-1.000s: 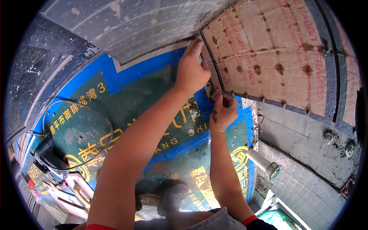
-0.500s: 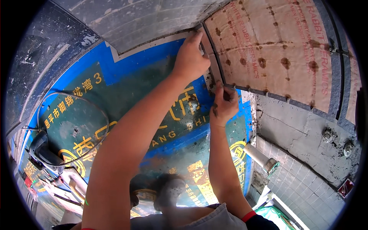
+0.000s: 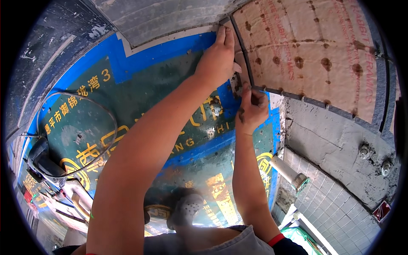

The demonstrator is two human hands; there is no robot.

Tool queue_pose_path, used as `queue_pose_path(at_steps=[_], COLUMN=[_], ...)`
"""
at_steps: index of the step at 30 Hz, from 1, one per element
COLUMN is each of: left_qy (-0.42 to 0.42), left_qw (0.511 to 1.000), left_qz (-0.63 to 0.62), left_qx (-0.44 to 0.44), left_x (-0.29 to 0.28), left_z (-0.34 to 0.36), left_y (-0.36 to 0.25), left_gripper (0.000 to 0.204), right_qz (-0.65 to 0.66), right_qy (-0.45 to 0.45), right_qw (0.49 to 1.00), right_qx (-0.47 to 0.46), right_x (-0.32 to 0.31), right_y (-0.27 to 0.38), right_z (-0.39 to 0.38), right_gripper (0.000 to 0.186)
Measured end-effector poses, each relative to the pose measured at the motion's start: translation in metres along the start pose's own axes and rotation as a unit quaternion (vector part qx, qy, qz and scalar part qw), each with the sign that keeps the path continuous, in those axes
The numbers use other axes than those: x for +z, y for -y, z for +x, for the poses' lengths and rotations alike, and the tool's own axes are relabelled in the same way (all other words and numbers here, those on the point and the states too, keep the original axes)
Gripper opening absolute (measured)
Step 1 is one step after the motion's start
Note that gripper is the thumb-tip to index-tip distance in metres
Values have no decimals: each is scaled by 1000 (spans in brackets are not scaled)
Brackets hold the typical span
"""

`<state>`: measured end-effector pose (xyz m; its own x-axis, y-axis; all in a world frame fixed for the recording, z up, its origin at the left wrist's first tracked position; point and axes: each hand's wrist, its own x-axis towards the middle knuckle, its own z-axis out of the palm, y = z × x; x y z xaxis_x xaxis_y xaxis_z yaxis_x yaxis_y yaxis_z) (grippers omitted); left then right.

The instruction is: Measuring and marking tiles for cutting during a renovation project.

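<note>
A narrow brown-faced tile strip (image 3: 239, 55) stands in the wall corner, beside a large tile covered with stained brown paper (image 3: 306, 51). A dark gap runs between the two. My left hand (image 3: 216, 57) lies against the strip's upper part, its fingers stretched out together toward the top and its thumb apart lower down. Lower, my right hand (image 3: 253, 111) pinches at the strip's bottom end, thumb up and the other fingers curled. Its fingers partly hide that end. Grey smears mark the right hand.
Green and blue printed sheeting (image 3: 140, 114) covers the floor. On the left lies a black-handled tool (image 3: 40, 157) with a looped cable (image 3: 114, 123). A pipe (image 3: 289, 172) and metal fittings (image 3: 364, 151) stick out of the bare wall at right. Grey tiles (image 3: 170, 17) line the far wall.
My left hand's fingers have straightened along the strip; they were more bent before. The right hand stays at the lower end. The whole view has shifted slightly.
</note>
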<state>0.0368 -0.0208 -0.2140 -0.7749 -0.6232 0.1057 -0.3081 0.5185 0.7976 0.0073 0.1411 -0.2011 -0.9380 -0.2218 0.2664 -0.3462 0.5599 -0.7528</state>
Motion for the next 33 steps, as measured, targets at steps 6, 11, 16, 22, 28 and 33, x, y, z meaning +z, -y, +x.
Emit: queue_pose_path(at_steps=[6,11,16,22,28,33], left_qy=[3,25,18,-115,-73,-78], left_qw=[999,998,996,985,977,944], left_qz=[36,52,86,123,-153,-267], left_qx=[3,-11,-1,40,-127,-179], left_x=[-2,-4,-2,-3,22,44], left_z=[0,0,1,-5,-44,-64], left_y=[-1,-5,-7,-14,-36,-53], left_gripper=[114,115,116,77,34,35], right_qz=[60,63,96,66,83,94], right_qy=[33,52,86,166,264,281], right_qw=[997,994,987,974,950,945], right_qx=[21,75,93,136,143,141], right_x=[-5,-22,-36,-59,-93,-114], right_y=[-10,-9,1,18,32,35], right_z=[-7,-28,-50,-97,-144,-167], right_gripper=[25,23,20,17,15,12])
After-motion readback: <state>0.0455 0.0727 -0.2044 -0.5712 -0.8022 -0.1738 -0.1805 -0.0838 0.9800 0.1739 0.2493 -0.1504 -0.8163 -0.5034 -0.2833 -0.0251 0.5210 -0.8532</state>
